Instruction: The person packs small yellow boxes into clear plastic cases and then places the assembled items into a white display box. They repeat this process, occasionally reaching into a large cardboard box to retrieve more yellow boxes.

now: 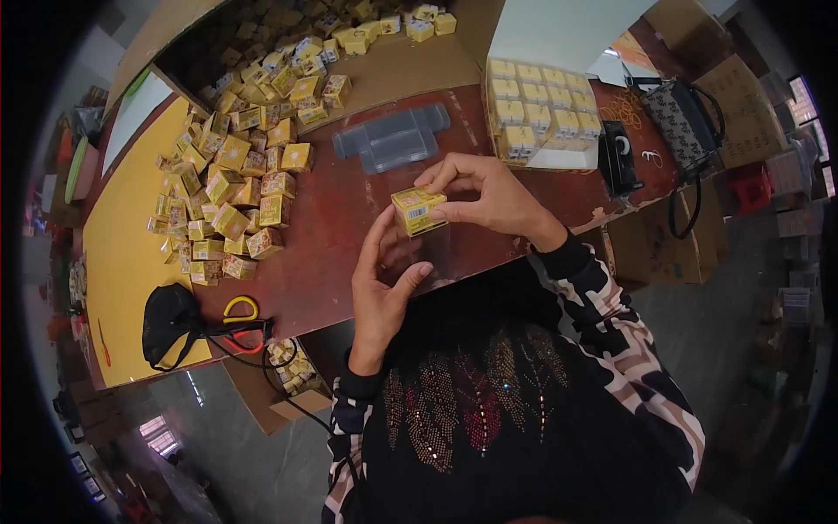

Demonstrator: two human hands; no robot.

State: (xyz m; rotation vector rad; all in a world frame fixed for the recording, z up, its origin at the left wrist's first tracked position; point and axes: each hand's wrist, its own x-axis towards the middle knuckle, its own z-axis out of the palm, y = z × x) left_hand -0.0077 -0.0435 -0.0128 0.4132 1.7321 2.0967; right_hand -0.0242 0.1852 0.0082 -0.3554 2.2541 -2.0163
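Between the thumb and fingers of my right hand [484,196] is a small yellow box [417,212] with a barcode facing me. My left hand [384,284] is just below and left of it, thumb and fingers apart around a clear plastic piece [423,253] that shows only faintly. Its fingertips are close to the box's left side; whether they touch cannot be made out. Beyond the hands, a clear plastic tray [393,140] lies on the dark red table [305,288]. Many yellow boxes [229,188] are heaped to the left.
A large carton [397,74] at the back holds more boxes. White-topped boxes stand in rows in a tray [567,157] at right, near a black device [618,162] and a handbag [685,122]. Scissors [240,310] and a black pouch [170,323] lie at the left front.
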